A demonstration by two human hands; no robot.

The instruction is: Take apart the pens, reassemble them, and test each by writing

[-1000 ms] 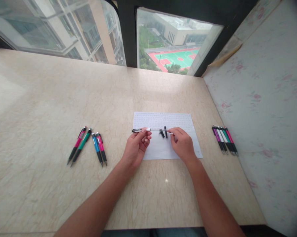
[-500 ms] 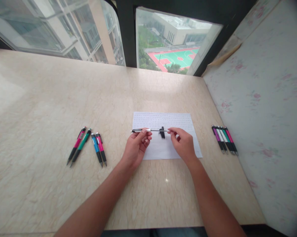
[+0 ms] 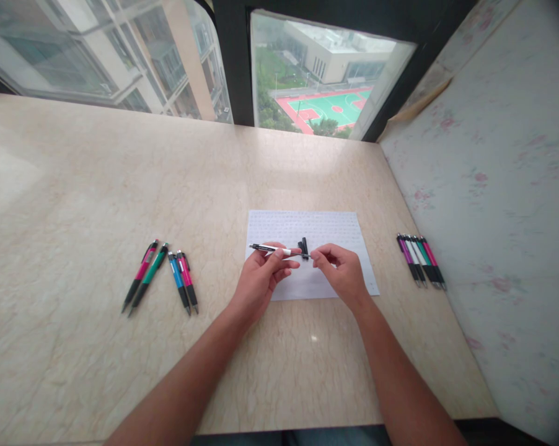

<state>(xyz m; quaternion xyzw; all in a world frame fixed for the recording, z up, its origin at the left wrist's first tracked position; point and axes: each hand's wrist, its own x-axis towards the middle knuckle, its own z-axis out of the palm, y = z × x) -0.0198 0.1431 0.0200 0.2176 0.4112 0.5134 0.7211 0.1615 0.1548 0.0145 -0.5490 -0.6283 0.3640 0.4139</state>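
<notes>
My left hand [image 3: 258, 279] is closed around a white pen barrel [image 3: 272, 249] whose clip end is black and points left. From the barrel's right end a thin dark pen refill [image 3: 300, 254] sticks out. My right hand [image 3: 342, 269] pinches the far end of this refill between thumb and forefinger. Just behind the refill, two small black pen parts [image 3: 303, 243] lie on a lined sheet of paper [image 3: 307, 288], partly hidden by it. Both hands are over the sheet.
Left of the hands lie a pink pen and a green pen [image 3: 149, 282], then a blue pen and another pink pen [image 3: 180, 282]. Several pens [image 3: 419, 260] lie side by side near the papered wall [image 3: 484, 248] at right. Windows border the stone surface [image 3: 121, 186] behind.
My hands have come closer together, and less of the refill shows outside the barrel. The barrel has shifted slightly right and now tilts down toward the right.
</notes>
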